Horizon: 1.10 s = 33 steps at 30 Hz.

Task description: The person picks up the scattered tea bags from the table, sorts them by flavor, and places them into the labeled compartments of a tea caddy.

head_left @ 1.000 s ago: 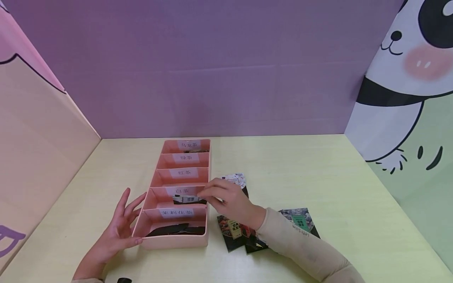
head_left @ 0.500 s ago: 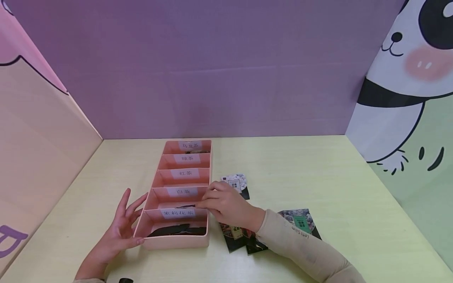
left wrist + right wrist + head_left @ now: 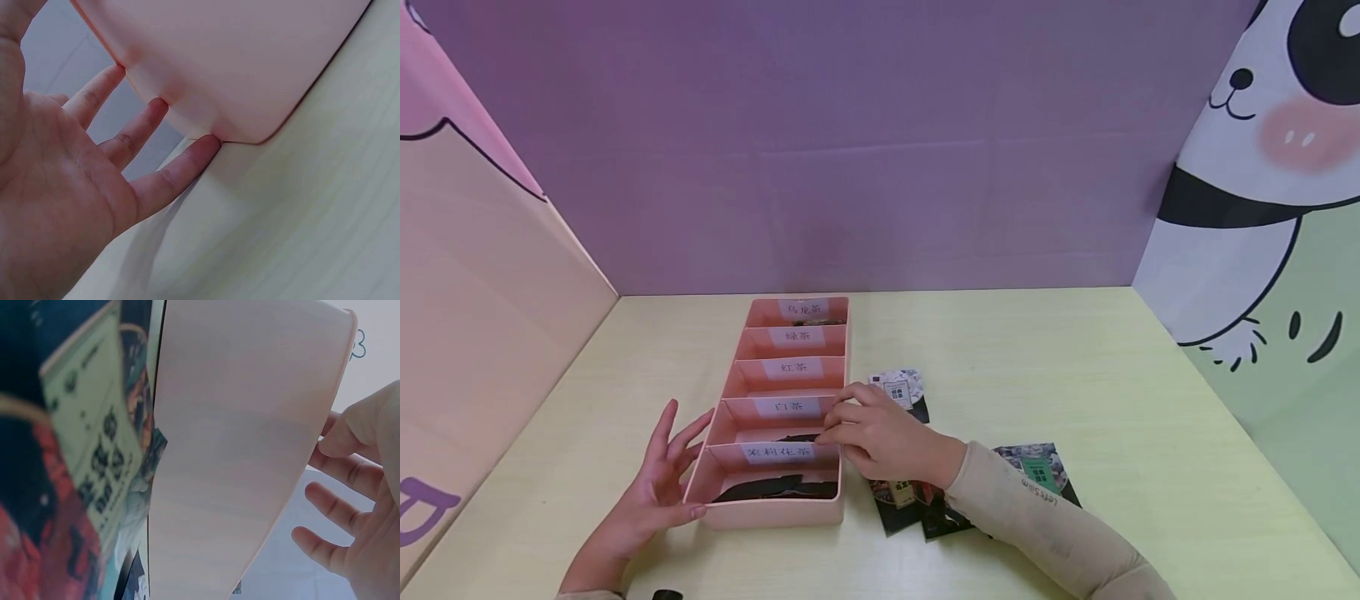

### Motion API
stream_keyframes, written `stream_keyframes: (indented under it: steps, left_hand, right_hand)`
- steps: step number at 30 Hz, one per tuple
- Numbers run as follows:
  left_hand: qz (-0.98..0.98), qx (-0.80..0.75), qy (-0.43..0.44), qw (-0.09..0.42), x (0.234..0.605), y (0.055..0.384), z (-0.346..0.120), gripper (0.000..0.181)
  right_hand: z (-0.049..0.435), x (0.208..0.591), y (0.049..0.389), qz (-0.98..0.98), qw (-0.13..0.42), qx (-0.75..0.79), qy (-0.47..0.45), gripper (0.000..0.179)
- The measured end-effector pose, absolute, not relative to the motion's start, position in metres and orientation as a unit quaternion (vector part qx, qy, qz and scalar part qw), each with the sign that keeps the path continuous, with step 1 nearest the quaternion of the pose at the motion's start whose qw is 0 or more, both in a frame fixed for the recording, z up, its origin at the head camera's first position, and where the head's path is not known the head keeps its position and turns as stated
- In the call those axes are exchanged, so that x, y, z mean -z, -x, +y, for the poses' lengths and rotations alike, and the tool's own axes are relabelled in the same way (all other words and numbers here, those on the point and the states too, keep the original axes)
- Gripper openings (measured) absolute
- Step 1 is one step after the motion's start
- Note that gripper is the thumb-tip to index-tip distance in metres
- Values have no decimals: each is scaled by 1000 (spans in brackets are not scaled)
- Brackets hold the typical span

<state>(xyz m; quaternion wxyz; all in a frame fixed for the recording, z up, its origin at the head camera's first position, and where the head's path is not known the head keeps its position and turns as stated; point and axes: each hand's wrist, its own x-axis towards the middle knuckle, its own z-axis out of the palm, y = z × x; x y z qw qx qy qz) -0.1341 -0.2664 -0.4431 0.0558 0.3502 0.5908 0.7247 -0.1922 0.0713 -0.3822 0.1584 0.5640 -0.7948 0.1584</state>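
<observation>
A long pink divided box (image 3: 775,515) stands on the table, its compartments labelled with Chinese tea names. My left hand (image 3: 658,487) touches its left side with spread fingers, the thumb at the front corner; the left wrist view shows fingertips (image 3: 206,145) against the wall. My right hand (image 3: 887,433) reaches over the right rim into the second compartment from the front. Its thumb and fingers pinch the right end of a dark tea sachet (image 3: 796,437) lying low there; the grip itself is partly hidden. In the right wrist view, the right hand (image 3: 369,506) is at the rim.
Dark tea sachets (image 3: 777,487) lie in the front compartment, and something dark (image 3: 820,322) in the rearmost. Right of the box are a white-labelled sachet (image 3: 898,392), a yellow-labelled sachet (image 3: 891,508) overlapping another, and a green-labelled sachet (image 3: 1037,471). A small black object (image 3: 667,595) is at the bottom edge.
The right hand has lowered the sachet from upright, with its printed face showing, down into the second compartment. Only its dark edge shows now. The left hand stays at the box.
</observation>
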Motion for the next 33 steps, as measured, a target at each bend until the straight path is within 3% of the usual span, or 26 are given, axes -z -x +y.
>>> stream_keyframes:
  steps: [7, 14, 17, 20, 24, 26, 29, 33]
  left_hand:
    - [584, -725, -361, 56, 444, 135, -267, 122]
    - [581, -726, -363, 59, 445, 136, -268, 121]
    - [577, -726, -370, 57, 446, 137, -268, 121]
    - [575, -726, -373, 53, 448, 138, -268, 122]
    - [575, -726, -374, 48, 450, 139, -268, 121]
    - [577, -726, -371, 48, 450, 138, -268, 121]
    - [578, -729, -363, 55, 448, 138, -268, 121]
    - [578, -729, -362, 57, 448, 138, -268, 122]
  right_hand:
    - [74, 378, 197, -802, 147, -148, -559, 23]
    - [90, 370, 220, -785, 239, -187, -540, 22]
    - [101, 368, 232, -799, 243, -200, -512, 19]
    - [114, 367, 240, -857, 168, -190, -449, 22]
    - [127, 368, 245, -931, -23, -152, -332, 45]
    - [130, 372, 247, -941, -90, -141, -293, 57]
    - [131, 383, 252, -942, -130, -152, -271, 66]
    - [129, 396, 257, -939, -131, -161, -274, 67]
